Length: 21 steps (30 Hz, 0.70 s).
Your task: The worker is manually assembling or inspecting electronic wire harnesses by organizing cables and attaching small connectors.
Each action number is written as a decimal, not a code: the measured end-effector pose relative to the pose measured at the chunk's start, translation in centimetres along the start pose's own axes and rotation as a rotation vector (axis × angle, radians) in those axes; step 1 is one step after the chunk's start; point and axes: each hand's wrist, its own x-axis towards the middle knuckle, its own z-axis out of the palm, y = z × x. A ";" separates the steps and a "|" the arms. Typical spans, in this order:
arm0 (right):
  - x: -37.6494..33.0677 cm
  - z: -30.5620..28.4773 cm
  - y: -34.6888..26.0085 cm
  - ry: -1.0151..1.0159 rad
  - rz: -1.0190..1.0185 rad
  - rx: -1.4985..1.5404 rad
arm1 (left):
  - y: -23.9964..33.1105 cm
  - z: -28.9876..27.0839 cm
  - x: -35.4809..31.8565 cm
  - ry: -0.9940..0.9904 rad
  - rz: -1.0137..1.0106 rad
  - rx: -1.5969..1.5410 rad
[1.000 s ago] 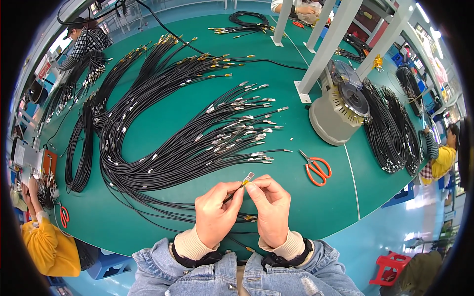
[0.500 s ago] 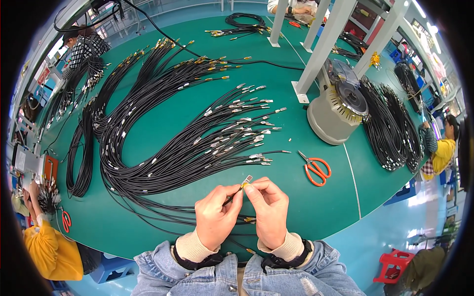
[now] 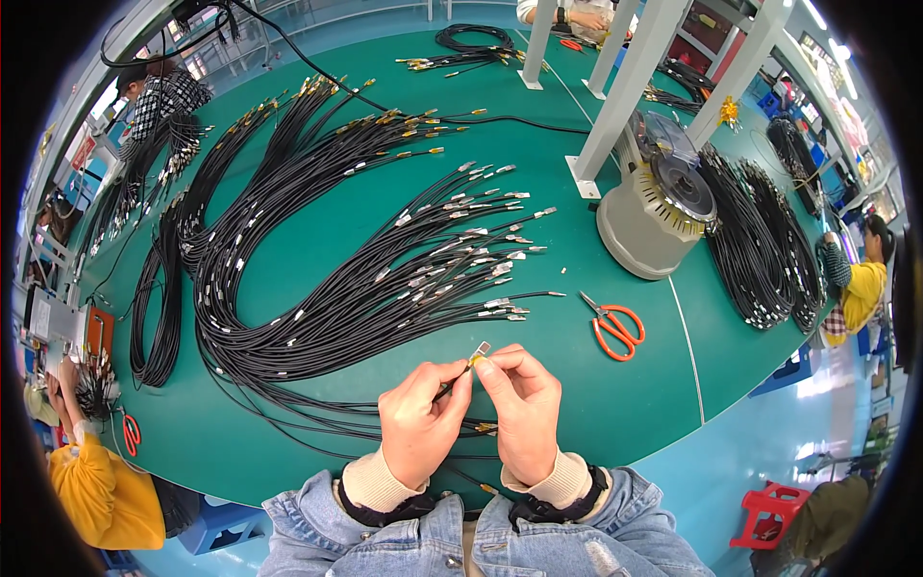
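Over the near edge of the green table, my left hand (image 3: 421,415) is closed round a black cable close to its end. Thumb and forefinger of my right hand (image 3: 522,409) pinch the same cable's tip, touching the left fingertips. From between them sticks a small silver metal terminal (image 3: 483,349) with a bit of yellow at its base. Several other black cables (image 3: 327,408) run beneath my hands, some with yellow-tipped ends. Just beyond lies a large curved bundle of black cables (image 3: 260,332), its silver ends fanned out to the right.
Orange-handled scissors (image 3: 617,329) lie right of my hands on the green table (image 3: 567,385). Behind them stand a grey round machine (image 3: 649,226) and grey metal posts (image 3: 630,91). More black cable bundles (image 3: 755,240) lie at the right. A person in yellow (image 3: 106,490) works at the left.
Almost nothing differs. Both hands keep their pinch on the cable end, and the view has shifted very slightly.
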 end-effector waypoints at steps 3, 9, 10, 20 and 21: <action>0.0 0.0 0.0 0.002 0.001 -0.001 | 0.1 -0.2 0.1 -0.011 0.082 0.093; -0.1 0.1 0.0 0.017 0.002 0.020 | 0.2 0.0 0.1 0.010 0.171 0.178; -0.2 0.1 0.0 0.021 0.000 0.024 | 0.3 0.1 0.2 0.028 0.204 0.184; -0.9 0.0 -1.5 -0.054 0.091 0.021 | -0.1 -0.1 0.6 0.071 0.315 0.256; -1.0 -0.2 -1.8 -0.065 0.158 0.024 | -0.1 -0.1 0.6 0.070 0.302 0.240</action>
